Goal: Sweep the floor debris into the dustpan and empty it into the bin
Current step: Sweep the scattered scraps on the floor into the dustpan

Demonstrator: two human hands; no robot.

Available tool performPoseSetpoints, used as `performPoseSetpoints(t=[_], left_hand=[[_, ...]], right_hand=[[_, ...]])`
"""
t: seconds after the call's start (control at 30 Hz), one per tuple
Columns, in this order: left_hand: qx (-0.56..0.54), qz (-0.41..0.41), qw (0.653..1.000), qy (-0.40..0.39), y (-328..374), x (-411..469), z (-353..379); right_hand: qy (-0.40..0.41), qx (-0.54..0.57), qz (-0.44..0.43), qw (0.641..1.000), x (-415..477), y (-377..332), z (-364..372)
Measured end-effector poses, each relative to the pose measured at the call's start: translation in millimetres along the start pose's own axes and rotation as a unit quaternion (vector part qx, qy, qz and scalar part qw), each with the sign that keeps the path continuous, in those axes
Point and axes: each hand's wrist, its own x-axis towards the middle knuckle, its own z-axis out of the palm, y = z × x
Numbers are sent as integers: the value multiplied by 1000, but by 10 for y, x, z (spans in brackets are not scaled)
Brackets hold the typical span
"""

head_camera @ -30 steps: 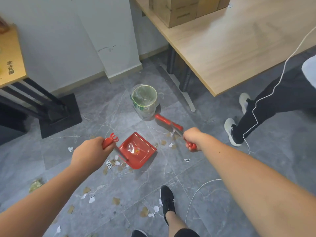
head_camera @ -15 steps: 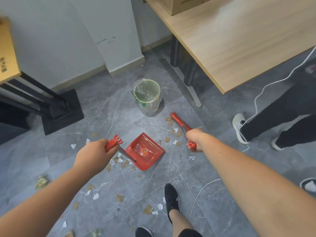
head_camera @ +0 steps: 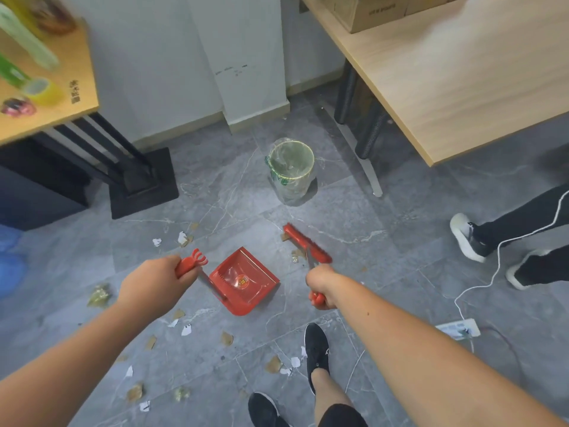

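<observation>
Your left hand (head_camera: 147, 283) fingers grip the glossy red plastic dustpan (head_camera: 244, 280); your right hand (head_camera: 320, 280) fingers grip the broom (head_camera: 308, 243), its bristles hidden.

red dustpan (head_camera: 244, 280) flat on grey floor, red broom head (head_camera: 306, 243) just beyond it, paper scraps (head_camera: 184, 329) scattered around, bag-lined bin (head_camera: 291, 169) upright farther back

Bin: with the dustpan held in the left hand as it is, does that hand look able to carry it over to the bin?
Probably yes. The left hand grips the dustpan handle, and the floor between it and the lined bin shows only bare tile. The broom lies to the right of that path.
</observation>
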Motion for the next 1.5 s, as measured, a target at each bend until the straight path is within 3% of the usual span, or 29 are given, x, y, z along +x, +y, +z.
performPoseSetpoints(t=[0.5, 0.8, 1.13, 1.5], left_hand=[[-48, -99, 993, 31, -1718, -1291, 189], [-14, -137, 990, 30, -2274, -1754, 324], [-8, -78, 997, 20, -1913, -1631, 219], [37, 18, 999, 23, -594, -1139, 138]], right_hand=[[-64, -51, -21, 996, -737, 501, 1856], [-91, -58, -32, 994, -1006, 743, 2493], [-48, 6, -69, 996, -1249, 683, 1894], [18, 98, -50, 994, -882, 1183, 398]])
